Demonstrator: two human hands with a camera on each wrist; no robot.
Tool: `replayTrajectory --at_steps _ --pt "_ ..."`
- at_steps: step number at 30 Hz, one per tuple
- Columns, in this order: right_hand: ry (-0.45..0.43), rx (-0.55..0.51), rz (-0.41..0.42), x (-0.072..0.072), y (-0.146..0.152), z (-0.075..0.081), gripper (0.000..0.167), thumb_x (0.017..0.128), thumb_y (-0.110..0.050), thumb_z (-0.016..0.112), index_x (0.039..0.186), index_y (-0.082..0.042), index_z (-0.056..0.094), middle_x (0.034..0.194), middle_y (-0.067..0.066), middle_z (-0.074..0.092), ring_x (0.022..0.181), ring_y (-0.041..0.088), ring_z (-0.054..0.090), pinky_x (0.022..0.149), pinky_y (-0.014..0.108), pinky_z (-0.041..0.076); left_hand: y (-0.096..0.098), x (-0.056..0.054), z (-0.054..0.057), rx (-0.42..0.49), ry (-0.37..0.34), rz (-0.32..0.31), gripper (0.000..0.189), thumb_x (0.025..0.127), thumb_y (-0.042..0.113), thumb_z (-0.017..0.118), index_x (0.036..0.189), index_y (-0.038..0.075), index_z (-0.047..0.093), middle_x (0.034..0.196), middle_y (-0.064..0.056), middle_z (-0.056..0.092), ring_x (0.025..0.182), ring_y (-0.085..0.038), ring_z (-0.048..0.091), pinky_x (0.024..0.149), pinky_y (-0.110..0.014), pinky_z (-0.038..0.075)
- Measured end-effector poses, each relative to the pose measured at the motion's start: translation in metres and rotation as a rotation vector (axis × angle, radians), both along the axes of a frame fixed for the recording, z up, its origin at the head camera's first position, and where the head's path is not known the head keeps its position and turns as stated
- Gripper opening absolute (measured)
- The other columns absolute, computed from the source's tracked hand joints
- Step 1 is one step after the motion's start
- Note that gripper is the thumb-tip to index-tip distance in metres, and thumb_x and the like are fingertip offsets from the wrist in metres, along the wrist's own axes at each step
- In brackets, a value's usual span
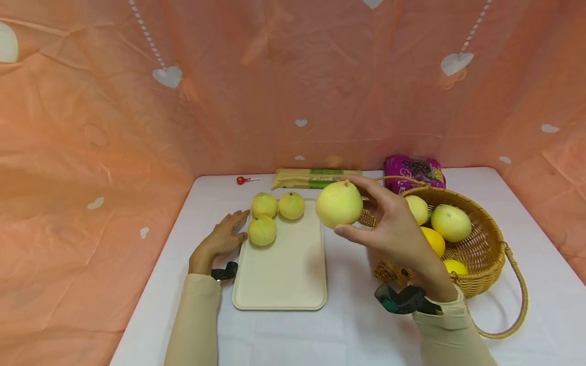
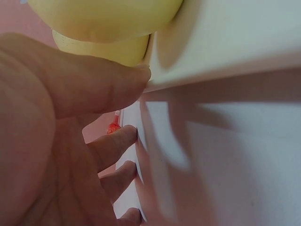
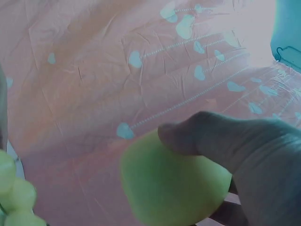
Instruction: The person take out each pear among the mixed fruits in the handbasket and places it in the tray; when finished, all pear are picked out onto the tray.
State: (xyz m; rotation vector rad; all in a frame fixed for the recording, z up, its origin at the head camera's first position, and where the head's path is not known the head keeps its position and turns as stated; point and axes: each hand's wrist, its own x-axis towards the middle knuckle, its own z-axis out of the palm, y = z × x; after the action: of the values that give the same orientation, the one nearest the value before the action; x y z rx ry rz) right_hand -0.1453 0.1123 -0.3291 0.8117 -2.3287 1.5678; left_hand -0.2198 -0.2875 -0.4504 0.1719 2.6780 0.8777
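My right hand [image 1: 389, 223] grips a pale yellow-green pear [image 1: 339, 204] in the air, just right of the cream tray [image 1: 288, 279]. In the right wrist view the thumb presses on the same pear [image 3: 171, 181]; most of the other fingers are hidden behind it. Three similar pears [image 1: 262, 231] sit together in the tray's far left corner. Beside the tray's left edge, my left hand [image 1: 222, 238] rests on the table with its fingers spread. Its thumb [image 2: 103, 84] lies at the tray's rim in the left wrist view.
Right of the tray stands a wicker basket [image 1: 492, 249] with pears and yellow fruit in it, its handle hanging toward the front. Along the back lie a red lollipop [image 1: 240, 180], a long yellow-green packet [image 1: 297, 179] and a purple package [image 1: 414, 170]. An orange curtain [image 1: 293, 81] hangs behind.
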Motion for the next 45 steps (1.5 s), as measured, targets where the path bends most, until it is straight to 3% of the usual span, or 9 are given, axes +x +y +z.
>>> replayTrajectory --at_steps 8,16,28,38,45 --pt "-0.029 0.015 0.023 -0.010 -0.044 -0.009 0.084 0.084 -0.014 0.097 0.158 -0.019 0.058 0.154 0.004 0.063 0.134 0.021 0.065 0.104 0.028 0.062 -0.001 0.001 0.000 0.011 -0.007 0.012 0.072 0.105 0.012 0.057 0.172 0.007 0.032 0.179 -0.030 0.020 0.168 -0.053 0.005 0.133 -0.075 -0.002" --pt "-0.071 0.013 0.031 -0.028 -0.072 -0.033 0.082 0.084 -0.013 0.096 0.157 -0.014 0.058 0.153 0.005 0.063 0.134 0.023 0.065 0.099 0.034 0.065 -0.001 -0.001 -0.001 0.009 0.013 0.000 0.072 0.105 0.012 0.058 0.172 0.007 0.033 0.179 -0.030 0.021 0.168 -0.054 0.007 0.132 -0.077 0.000" --pt "-0.123 0.022 0.078 -0.054 -0.088 -0.077 0.081 0.083 -0.004 0.091 0.156 -0.008 0.057 0.154 0.012 0.062 0.138 0.030 0.064 0.103 0.044 0.064 -0.002 -0.002 0.002 0.013 0.040 -0.007 0.073 0.103 0.010 0.059 0.171 0.004 0.034 0.178 -0.032 0.022 0.167 -0.056 0.008 0.131 -0.079 -0.001" --pt "-0.234 0.056 0.057 -0.065 -0.099 -0.116 0.077 0.081 -0.005 0.093 0.151 -0.006 0.061 0.149 0.017 0.063 0.135 0.033 0.064 0.104 0.038 0.063 -0.002 -0.001 0.000 0.005 0.034 -0.010 0.073 0.103 0.012 0.059 0.171 0.005 0.034 0.177 -0.032 0.023 0.167 -0.056 0.009 0.131 -0.078 0.000" --pt "-0.200 0.105 0.054 -0.069 -0.100 -0.133 0.075 0.081 -0.007 0.095 0.149 -0.007 0.063 0.148 0.016 0.065 0.131 0.032 0.065 0.106 0.042 0.063 -0.001 0.000 -0.002 0.007 0.020 0.003 0.073 0.103 0.013 0.059 0.171 0.006 0.034 0.178 -0.031 0.022 0.167 -0.055 0.007 0.132 -0.077 0.000"
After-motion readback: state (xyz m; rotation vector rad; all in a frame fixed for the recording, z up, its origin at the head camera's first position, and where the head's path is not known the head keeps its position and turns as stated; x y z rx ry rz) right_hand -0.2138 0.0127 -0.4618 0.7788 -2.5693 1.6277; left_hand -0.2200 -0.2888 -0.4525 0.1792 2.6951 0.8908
